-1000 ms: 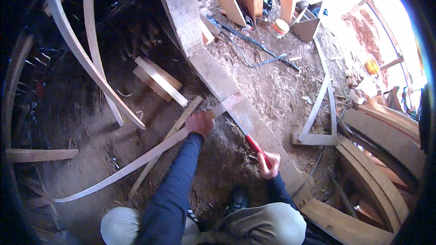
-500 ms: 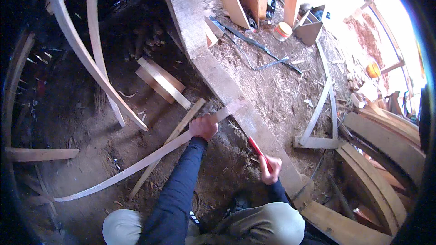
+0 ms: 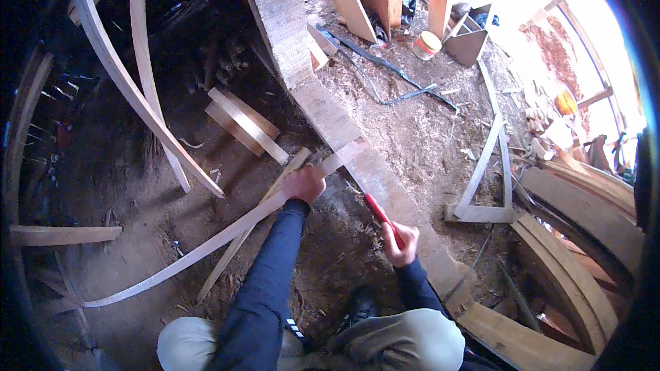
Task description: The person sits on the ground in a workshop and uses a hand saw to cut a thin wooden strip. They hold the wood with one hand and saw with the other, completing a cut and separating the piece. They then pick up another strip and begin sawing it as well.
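Observation:
My left hand (image 3: 304,184) grips a long, curved, pale wooden strip (image 3: 244,221) near its upper end. That end rests on the edge of a thick wooden beam (image 3: 385,182), while the rest sweeps down to the left over the ground. Beneath the strip, close to my left hand, a thin stick (image 3: 223,268) crosses it. Closed in my right hand (image 3: 401,244) is a red-handled tool (image 3: 377,209), pointing up and left toward the strip's end beside the beam. Its working end is thin and too blurred to name.
Short stacked wood pieces (image 3: 244,124) lie beyond my left hand. Curved wooden lengths (image 3: 113,75) lean at the left. A triangular wooden frame (image 3: 481,214), a round tub (image 3: 426,46) and a dark strap (image 3: 385,65) lie right of the beam. Curved timbers (image 3: 564,275) are piled at lower right.
My right hand has moved up and to the left with the red-handled tool, closer to the strip's end. My left hand and the strip have shifted slightly left.

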The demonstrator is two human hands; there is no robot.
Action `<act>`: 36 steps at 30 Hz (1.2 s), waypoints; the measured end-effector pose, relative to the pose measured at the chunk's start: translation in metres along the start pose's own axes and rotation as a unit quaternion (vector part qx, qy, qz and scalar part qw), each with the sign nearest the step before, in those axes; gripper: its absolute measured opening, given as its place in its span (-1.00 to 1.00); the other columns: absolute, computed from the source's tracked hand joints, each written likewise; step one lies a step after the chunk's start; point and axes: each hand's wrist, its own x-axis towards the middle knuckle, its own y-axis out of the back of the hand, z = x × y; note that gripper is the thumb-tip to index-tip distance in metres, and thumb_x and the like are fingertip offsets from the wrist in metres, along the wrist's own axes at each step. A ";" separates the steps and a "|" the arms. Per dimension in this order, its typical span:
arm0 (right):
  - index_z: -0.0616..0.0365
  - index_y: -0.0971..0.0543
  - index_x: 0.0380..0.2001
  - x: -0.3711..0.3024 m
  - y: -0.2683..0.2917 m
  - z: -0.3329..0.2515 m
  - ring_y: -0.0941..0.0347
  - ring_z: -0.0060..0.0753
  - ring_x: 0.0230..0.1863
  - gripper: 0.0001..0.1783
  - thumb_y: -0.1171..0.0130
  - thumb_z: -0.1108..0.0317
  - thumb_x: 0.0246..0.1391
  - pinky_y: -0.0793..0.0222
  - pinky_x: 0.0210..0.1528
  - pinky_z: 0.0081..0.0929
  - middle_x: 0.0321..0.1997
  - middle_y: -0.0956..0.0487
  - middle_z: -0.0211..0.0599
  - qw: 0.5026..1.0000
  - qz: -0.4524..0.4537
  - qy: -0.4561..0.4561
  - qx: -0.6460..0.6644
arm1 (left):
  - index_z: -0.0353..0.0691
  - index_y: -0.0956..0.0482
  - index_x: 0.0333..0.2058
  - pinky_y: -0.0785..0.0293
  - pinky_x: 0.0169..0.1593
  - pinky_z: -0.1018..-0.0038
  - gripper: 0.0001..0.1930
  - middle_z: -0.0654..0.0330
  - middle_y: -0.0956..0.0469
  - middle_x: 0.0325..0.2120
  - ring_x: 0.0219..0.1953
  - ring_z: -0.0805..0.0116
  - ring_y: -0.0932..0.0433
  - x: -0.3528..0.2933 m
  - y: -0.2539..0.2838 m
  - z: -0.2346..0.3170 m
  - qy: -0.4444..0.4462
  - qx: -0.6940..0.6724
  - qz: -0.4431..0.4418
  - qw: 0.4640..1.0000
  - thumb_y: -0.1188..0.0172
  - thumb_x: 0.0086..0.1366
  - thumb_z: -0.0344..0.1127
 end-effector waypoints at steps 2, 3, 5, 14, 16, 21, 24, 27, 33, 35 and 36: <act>0.32 -0.61 -0.51 -0.030 0.013 0.006 -0.21 -0.64 -0.80 -0.84 -0.11 0.49 0.09 -0.08 -0.70 -0.54 -0.83 -0.25 -0.30 0.998 0.056 0.030 0.003 | -0.09 -0.55 -0.59 -0.55 -0.41 0.06 -0.81 -0.01 -0.59 -0.63 -0.55 -0.05 -0.61 0.001 0.005 0.006 0.011 0.018 -0.004 1.000 -0.11 -0.02 -0.13; 0.32 -0.60 -0.52 -0.041 0.013 0.015 -0.19 -0.65 -0.81 -0.84 -0.12 0.49 0.09 -0.07 -0.71 -0.54 -0.84 -0.25 -0.36 0.996 0.065 0.057 -0.015 | -0.09 -0.56 -0.59 -0.55 -0.41 0.07 -0.80 0.00 -0.59 -0.62 -0.55 -0.05 -0.61 0.003 0.010 0.007 0.013 0.020 0.006 1.000 -0.11 -0.02 -0.13; 0.29 -0.58 -0.54 -0.027 0.011 0.000 -0.21 -0.63 -0.81 -0.84 -0.14 0.47 0.08 -0.08 -0.71 -0.52 -0.84 -0.26 -0.35 0.997 0.034 0.061 -0.031 | -0.09 -0.57 -0.56 -0.56 -0.39 0.08 -0.80 0.01 -0.60 -0.61 -0.53 -0.05 -0.62 0.000 0.011 0.015 0.010 0.010 0.007 1.000 -0.11 -0.02 -0.12; 0.28 -0.67 -0.30 -0.051 0.029 0.016 -0.32 -0.62 -0.78 -0.79 -0.09 0.45 0.07 -0.18 -0.67 -0.56 -0.80 -0.38 -0.35 0.999 0.030 0.012 -0.012 | -0.09 -0.60 -0.50 -0.56 -0.33 0.05 -0.77 0.02 -0.62 -0.56 -0.47 -0.07 -0.62 -0.001 0.019 0.012 0.031 0.018 -0.018 0.999 -0.10 0.00 -0.10; 0.27 -0.56 -0.55 -0.023 0.013 -0.004 -0.28 -0.54 -0.79 -0.81 -0.09 0.43 0.10 -0.13 -0.67 -0.50 -0.80 -0.31 -0.28 0.999 0.031 -0.010 -0.016 | -0.10 -0.60 -0.50 -0.56 -0.33 0.04 -0.77 0.02 -0.62 -0.56 -0.47 -0.08 -0.62 -0.008 0.011 0.018 0.025 -0.001 -0.021 0.999 -0.09 0.01 -0.10; 0.26 -0.58 -0.55 -0.018 0.010 0.005 -0.26 -0.52 -0.81 -0.84 -0.14 0.44 0.07 -0.13 -0.69 -0.49 -0.81 -0.32 -0.31 1.000 -0.008 -0.008 -0.012 | -0.10 -0.58 -0.48 -0.55 -0.36 0.02 -0.79 -0.02 -0.60 -0.59 -0.50 -0.11 -0.61 0.002 0.005 0.004 0.006 -0.022 -0.034 0.999 -0.08 0.03 -0.13; 0.29 -0.59 -0.52 -0.045 0.030 0.012 -0.23 -0.55 -0.82 -0.86 -0.15 0.46 0.06 -0.11 -0.70 -0.48 -0.82 -0.27 -0.31 0.999 0.032 0.028 -0.015 | -0.09 -0.58 -0.48 -0.55 -0.41 0.04 -0.79 -0.02 -0.60 -0.58 -0.50 -0.09 -0.61 -0.004 0.013 0.019 0.019 0.020 -0.025 0.999 -0.09 0.04 -0.11; 0.29 -0.52 -0.59 -0.015 0.009 0.000 -0.22 -0.52 -0.82 -0.79 -0.12 0.44 0.09 -0.09 -0.70 -0.46 -0.82 -0.25 -0.30 1.000 0.024 0.017 -0.005 | -0.08 -0.60 -0.47 -0.55 -0.38 0.04 -0.76 -0.03 -0.60 -0.56 -0.48 -0.08 -0.62 -0.006 -0.003 0.009 0.006 0.041 0.028 0.999 -0.09 0.04 -0.08; 0.29 -0.52 -0.61 -0.054 0.022 0.006 -0.21 -0.56 -0.79 -0.77 -0.08 0.44 0.09 -0.11 -0.67 -0.50 -0.80 -0.27 -0.31 0.999 0.035 -0.017 0.020 | -0.08 -0.58 -0.55 -0.56 -0.40 0.07 -0.79 -0.04 -0.60 -0.57 -0.50 -0.07 -0.62 -0.005 0.018 0.014 0.029 0.019 -0.006 0.999 -0.11 0.03 -0.10; 0.28 -0.52 -0.61 -0.046 0.022 0.004 -0.22 -0.56 -0.79 -0.78 -0.08 0.45 0.09 -0.10 -0.67 -0.49 -0.81 -0.26 -0.31 0.999 0.029 -0.031 0.006 | -0.09 -0.60 -0.54 -0.56 -0.40 0.07 -0.78 -0.03 -0.61 -0.57 -0.49 -0.07 -0.62 -0.004 0.022 0.022 0.032 0.021 0.002 0.999 -0.10 0.04 -0.10; 0.28 -0.53 -0.61 -0.044 0.020 0.001 -0.22 -0.57 -0.79 -0.78 -0.09 0.45 0.09 -0.10 -0.67 -0.49 -0.81 -0.26 -0.31 0.999 0.028 -0.045 -0.005 | -0.09 -0.60 -0.53 -0.56 -0.38 0.06 -0.77 -0.03 -0.61 -0.56 -0.49 -0.08 -0.62 -0.004 0.021 0.024 0.036 0.009 -0.004 0.999 -0.09 0.04 -0.10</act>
